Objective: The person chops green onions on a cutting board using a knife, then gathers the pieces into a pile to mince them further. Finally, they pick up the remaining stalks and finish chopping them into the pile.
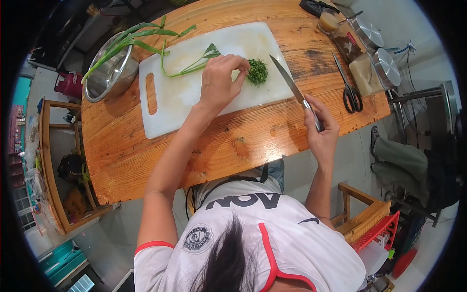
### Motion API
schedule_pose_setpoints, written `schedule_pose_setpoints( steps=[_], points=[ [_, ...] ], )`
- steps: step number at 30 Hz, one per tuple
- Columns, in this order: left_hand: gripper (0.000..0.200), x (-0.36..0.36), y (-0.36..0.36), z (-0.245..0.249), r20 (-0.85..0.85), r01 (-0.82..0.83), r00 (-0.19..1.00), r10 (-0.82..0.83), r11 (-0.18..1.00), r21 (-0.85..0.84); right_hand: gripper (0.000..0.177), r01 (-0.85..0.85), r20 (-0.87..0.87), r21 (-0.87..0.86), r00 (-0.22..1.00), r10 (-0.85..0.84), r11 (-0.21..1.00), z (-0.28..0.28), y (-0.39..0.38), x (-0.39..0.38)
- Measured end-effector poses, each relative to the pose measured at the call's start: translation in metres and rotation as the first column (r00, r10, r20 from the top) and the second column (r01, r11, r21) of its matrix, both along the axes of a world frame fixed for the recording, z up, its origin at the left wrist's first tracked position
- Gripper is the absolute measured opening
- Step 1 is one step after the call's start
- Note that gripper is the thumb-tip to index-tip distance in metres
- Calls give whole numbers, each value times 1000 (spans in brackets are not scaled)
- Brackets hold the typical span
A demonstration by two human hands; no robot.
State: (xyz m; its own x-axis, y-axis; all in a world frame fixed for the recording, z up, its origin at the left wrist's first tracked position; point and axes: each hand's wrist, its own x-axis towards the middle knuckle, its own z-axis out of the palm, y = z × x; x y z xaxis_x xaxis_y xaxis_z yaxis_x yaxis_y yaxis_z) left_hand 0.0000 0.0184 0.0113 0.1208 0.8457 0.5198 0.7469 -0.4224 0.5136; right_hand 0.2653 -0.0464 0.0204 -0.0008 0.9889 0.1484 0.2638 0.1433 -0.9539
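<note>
My left hand is over the white cutting board, its thumb and fingertips pinched together at the left edge of a small pile of chopped green herbs. What the fingertips hold, if anything, is too small to tell. A leafy green sprig lies on the board just left of this hand. My right hand grips the handle of a knife, its blade pointing up and left over the board's right edge, apart from the herbs.
A metal bowl stands left of the board, with long green onions across its rim. Black scissors lie on the wooden table at the right, near jars and metal lids. A person's trousered leg shows at the far right.
</note>
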Motion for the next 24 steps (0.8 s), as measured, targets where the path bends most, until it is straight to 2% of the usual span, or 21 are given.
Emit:
schedule_pose_setpoints(
  steps=[3,6,9,12,13,16,17,20,23,24],
  points=[
    [9,-3,3,13,104,-72,990,91,982,-172,32,-14,-68,3,998,14,1000,-10,0,-5],
    [9,-21,2,17,-122,-102,988,91,991,-86,32,-23,-153,2,988,23,1000,-16,3,-9],
    [10,-38,8,14,-33,-66,997,68,996,56,32,-7,-230,5,973,8,1000,-27,8,-13],
    [6,-65,8,17,38,-116,993,114,992,55,31,0,-272,-10,962,-3,1000,-40,12,-16],
    [12,-79,5,19,-17,-107,994,107,994,33,31,2,-282,-20,959,-8,1000,-41,13,-16],
    [18,-109,-11,29,-197,-256,953,231,960,-114,31,-14,-313,-51,950,-3,999,-37,13,-14],
    [37,-126,-10,23,-226,-279,946,234,940,-197,31,-14,-311,-51,950,-2,999,-37,14,-14],
    [63,-134,-18,21,-321,-464,868,379,849,-253,31,-18,-300,-51,954,2,999,-37,14,-15],
    [88,-141,-12,4,-277,-435,891,360,853,-290,31,-23,-281,-47,960,9,999,-36,16,-17],
    [90,-140,-7,4,-319,-457,875,364,839,-296,30,-23,-281,-47,960,9,999,-36,16,-17]
  ],
)
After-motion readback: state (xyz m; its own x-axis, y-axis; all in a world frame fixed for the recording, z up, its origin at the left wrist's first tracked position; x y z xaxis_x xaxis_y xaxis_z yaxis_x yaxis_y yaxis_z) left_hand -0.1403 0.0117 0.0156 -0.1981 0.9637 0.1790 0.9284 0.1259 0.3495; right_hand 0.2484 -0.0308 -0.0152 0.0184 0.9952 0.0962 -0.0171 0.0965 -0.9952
